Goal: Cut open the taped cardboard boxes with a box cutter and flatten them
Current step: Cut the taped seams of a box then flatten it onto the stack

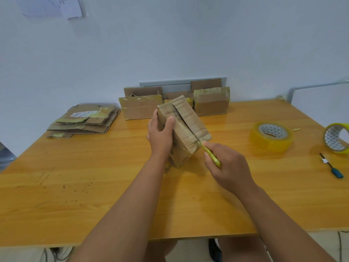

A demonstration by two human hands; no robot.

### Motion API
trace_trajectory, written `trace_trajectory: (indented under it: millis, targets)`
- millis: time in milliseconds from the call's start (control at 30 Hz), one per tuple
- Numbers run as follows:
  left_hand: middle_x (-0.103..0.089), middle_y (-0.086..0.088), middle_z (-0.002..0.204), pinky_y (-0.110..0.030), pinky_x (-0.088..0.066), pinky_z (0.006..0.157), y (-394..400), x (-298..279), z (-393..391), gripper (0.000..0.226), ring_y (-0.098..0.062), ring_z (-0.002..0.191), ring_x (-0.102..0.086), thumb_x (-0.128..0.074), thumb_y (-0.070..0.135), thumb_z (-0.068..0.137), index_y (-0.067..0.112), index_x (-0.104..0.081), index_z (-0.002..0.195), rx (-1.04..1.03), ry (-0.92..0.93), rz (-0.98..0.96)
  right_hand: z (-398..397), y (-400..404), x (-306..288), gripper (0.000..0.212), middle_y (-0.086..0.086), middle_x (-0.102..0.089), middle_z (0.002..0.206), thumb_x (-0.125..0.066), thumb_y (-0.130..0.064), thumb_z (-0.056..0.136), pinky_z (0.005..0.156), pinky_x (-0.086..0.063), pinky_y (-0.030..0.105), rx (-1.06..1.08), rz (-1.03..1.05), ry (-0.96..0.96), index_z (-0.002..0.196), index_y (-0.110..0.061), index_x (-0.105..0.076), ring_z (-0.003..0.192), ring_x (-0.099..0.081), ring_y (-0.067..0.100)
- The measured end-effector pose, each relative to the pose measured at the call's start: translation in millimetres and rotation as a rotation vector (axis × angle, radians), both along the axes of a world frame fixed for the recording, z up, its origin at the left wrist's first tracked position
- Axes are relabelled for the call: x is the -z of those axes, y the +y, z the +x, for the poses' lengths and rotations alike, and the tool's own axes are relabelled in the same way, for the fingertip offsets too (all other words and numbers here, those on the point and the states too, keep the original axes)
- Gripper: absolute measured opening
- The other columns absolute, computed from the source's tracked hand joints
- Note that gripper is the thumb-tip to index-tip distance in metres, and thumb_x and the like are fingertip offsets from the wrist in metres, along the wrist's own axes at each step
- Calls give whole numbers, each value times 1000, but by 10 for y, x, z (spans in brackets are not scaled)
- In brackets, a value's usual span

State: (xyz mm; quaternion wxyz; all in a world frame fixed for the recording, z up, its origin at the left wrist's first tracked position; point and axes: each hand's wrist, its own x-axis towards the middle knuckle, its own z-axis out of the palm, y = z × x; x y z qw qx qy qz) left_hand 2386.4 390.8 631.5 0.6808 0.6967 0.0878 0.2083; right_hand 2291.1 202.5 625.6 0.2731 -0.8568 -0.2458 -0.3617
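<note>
Head view looks down on a wooden table (pixel 94 186) where the left hand (pixel 160 137) holds a small cardboard box (pixel 186 127) tilted up on one edge, fingers curled round its far side and thumb pressed on the near face. The right hand (pixel 226 167) is clamped round the yellow box cutter (pixel 212 155), fingers wrapped on the handle, with the blade end touching the lower near end of the box seam (pixel 184 120).

That seam runs as a dark slit along the box's long axis, slanting away from the right fingers, up and to the left, towards the left thumb. The cutter lies roughly in line with it, so I judge the coming stroke turns on this alignment: the right hand is nearer the seam's low end, the left steadies beside its upper end, close to the cut line and at some risk.

Beyond the left fingers stand more taped boxes (pixel 211 103), and flattened cardboard (pixel 85 120) lies well off to their left.
</note>
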Motion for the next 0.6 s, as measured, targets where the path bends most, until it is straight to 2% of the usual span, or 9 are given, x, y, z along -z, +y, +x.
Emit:
trace_trajectory:
  millis: [100, 200, 367, 500, 600]
  targets:
    - [-37, 10, 148, -50, -34, 113, 19, -12, 10, 88, -22, 137, -36, -59, 73, 67, 44, -35, 147, 4, 19, -10, -12, -31, -8, 32, 1, -75, 99, -56, -22, 91, 53, -56, 37, 6, -52, -1, 116, -10, -70, 80, -70, 22]
    - [-38, 9, 147, -50, -35, 113, -4, -13, -9, 82, -22, 137, -36, -59, 72, 70, 47, -36, 145, 17, -8, 33, -19, -74, -2, 31, 2, -75, 102, -61, -17, 89, 57, -57, 38, -1, -32, 10, 117, -9, -70, 84, -71, 22]
    - [-37, 12, 147, -51, -36, 112, 20, 1, -19, 88, -22, 138, -34, -60, 72, 69, 43, -34, 148, 13, 0, -4, -37, -49, 8, 29, 4, -75, 104, -62, -18, 90, 67, -59, 33, -34, 50, -36, 115, -6, -71, 89, -72, 20]
    - [-36, 11, 148, -51, -37, 111, 40, 10, -25, 88, -23, 138, -34, -60, 72, 69, 43, -34, 148, 5, 4, -17, -47, -22, 5, 32, 7, -75, 100, -57, -23, 90, 66, -59, 34, -30, 124, -116, 111, -3, -72, 85, -72, 21]
    - [-36, 11, 148, -51, -36, 112, 32, 9, -22, 89, -23, 138, -34, -60, 72, 69, 42, -34, 148, 2, 5, -12, 4, 3, -32, 30, 4, -75, 102, -59, -21, 90, 64, -59, 35, -35, 85, -96, 113, -6, -71, 85, -72, 21]
